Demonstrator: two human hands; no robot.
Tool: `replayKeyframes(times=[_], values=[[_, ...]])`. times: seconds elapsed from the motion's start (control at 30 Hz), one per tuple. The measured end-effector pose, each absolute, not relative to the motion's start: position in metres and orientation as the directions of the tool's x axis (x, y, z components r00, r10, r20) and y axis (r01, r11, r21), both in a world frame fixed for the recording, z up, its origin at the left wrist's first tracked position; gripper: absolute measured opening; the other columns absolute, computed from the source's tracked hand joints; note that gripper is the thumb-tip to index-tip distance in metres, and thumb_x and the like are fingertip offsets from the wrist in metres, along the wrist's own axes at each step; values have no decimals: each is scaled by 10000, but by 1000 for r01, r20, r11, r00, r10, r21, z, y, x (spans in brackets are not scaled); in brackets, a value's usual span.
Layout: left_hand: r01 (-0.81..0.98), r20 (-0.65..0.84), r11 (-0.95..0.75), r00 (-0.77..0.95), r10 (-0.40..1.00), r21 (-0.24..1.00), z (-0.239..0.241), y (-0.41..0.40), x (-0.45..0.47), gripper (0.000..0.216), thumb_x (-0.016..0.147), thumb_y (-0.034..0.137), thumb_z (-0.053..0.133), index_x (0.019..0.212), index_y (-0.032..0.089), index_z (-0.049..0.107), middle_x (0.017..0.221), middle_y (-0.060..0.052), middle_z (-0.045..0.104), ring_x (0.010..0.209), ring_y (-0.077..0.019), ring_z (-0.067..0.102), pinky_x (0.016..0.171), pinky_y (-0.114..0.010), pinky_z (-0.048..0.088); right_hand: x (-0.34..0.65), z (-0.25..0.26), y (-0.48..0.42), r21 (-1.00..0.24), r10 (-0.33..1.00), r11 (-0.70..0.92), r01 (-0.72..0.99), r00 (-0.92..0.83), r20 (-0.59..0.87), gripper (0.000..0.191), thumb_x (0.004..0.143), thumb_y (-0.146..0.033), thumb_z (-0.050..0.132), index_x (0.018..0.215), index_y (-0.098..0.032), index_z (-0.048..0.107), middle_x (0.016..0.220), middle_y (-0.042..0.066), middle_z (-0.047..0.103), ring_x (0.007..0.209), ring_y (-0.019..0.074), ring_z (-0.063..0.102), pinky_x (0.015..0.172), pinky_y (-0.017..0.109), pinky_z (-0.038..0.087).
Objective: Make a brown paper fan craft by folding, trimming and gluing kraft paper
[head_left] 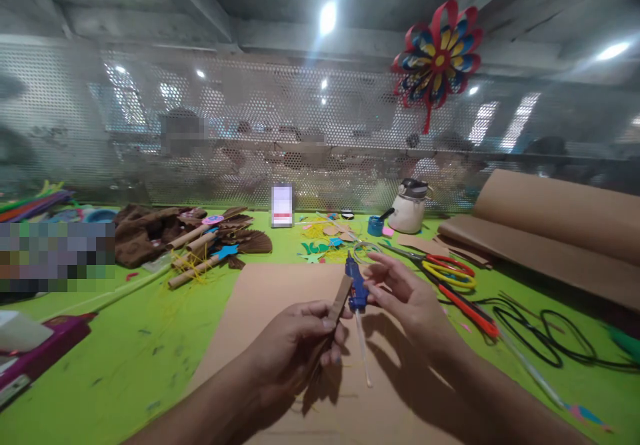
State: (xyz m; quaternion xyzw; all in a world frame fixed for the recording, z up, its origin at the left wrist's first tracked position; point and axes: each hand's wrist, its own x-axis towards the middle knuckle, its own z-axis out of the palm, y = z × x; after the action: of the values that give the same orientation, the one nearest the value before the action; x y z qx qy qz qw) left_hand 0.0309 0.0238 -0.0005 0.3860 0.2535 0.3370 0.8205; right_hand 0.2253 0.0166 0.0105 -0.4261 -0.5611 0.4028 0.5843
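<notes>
My left hand point(295, 341) is closed around a narrow strip of brown cardboard point(341, 300), held upright over a brown cardboard sheet point(260, 318). My right hand point(407, 298) grips a blue glue gun point(356, 285) with a white glue stick point(363, 351) sticking out of its back end. The gun's nozzle sits right beside the top of the strip. Both hands hover just above the sheet, close together.
The bench top is bright green point(130, 358). Scissors with red and yellow handles point(445, 271), black cable point(545, 338), rolled brown paper point(550, 231), a white pot point(409, 208), paper scraps point(325, 241), brown craft pieces with rolled sticks point(195, 241) and a magenta box point(45, 348) surround the sheet. A paper pinwheel point(439, 55) hangs on the mesh screen.
</notes>
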Motion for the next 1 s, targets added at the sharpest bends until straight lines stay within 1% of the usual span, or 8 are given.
replayKeyframes(times=[0.13, 0.33, 0.4, 0.57, 0.7, 0.77, 0.9, 1.0], values=[[-332, -124, 462, 688, 715, 823, -2, 24, 32, 142, 767, 107, 609, 906, 89, 631, 703, -51, 616, 546, -94, 573, 542, -191, 431, 218, 3, 15, -949, 948, 313, 41, -80, 310, 491, 785, -336, 636, 1246, -217, 518, 1090, 89, 576, 971, 210, 582, 792, 337, 519], [-313, -102, 449, 717, 689, 837, -6, 21, 38, 85, 835, 183, 584, 818, 101, 592, 712, -63, 626, 557, -122, 615, 587, -234, 487, 203, -10, 11, -921, 942, 332, 206, -126, 311, 544, 817, -310, 628, 1327, -246, 451, 991, 44, 625, 745, 162, 605, 679, 298, 518], [-302, -97, 445, 728, 678, 843, -6, 19, 40, 109, 854, 196, 557, 807, 101, 585, 685, -65, 627, 543, -132, 620, 574, -244, 494, 202, -12, 13, -883, 922, 388, 265, -119, 369, 538, 812, -281, 629, 1320, -225, 461, 994, 48, 623, 766, 163, 605, 704, 301, 513], [-259, -122, 452, 744, 657, 854, -5, 22, 38, 67, 856, 179, 559, 850, 114, 572, 662, -37, 609, 526, -117, 605, 536, -217, 469, 216, -4, 27, -800, 846, 493, 341, 28, 533, 359, 825, -248, 565, 1179, -188, 580, 967, 63, 629, 813, 172, 605, 729, 298, 502], [-253, -128, 419, 708, 694, 872, -5, 24, 36, 61, 840, 143, 550, 891, 113, 565, 680, -33, 602, 496, -92, 572, 468, -182, 399, 229, 5, 35, -864, 837, 434, 255, 242, 491, 286, 806, -333, 578, 1009, -141, 641, 755, 37, 632, 674, 164, 593, 654, 301, 496], [-252, -130, 398, 682, 720, 882, -5, 24, 35, 71, 828, 134, 540, 891, 109, 565, 677, -38, 604, 479, -84, 552, 448, -178, 371, 232, 8, 34, -878, 840, 425, 221, 265, 473, 287, 790, -363, 595, 950, -133, 655, 660, 12, 600, 591, 146, 556, 587, 282, 475], [-232, -135, 372, 662, 738, 899, -4, 25, 34, 90, 838, 177, 540, 881, 107, 577, 663, -42, 607, 462, -76, 527, 435, -173, 339, 231, 9, 28, -840, 830, 482, 248, 177, 528, 282, 801, -397, 600, 885, -137, 672, 576, -20, 536, 508, 114, 479, 493, 243, 412], [-210, -144, 377, 677, 722, 902, -3, 25, 34, 123, 852, 213, 542, 881, 106, 595, 661, -42, 608, 457, -76, 520, 440, -179, 336, 229, 5, 25, -835, 856, 498, 233, 25, 517, 266, 790, -400, 632, 880, -154, 678, 586, -22, 546, 509, 113, 497, 496, 243, 444]])
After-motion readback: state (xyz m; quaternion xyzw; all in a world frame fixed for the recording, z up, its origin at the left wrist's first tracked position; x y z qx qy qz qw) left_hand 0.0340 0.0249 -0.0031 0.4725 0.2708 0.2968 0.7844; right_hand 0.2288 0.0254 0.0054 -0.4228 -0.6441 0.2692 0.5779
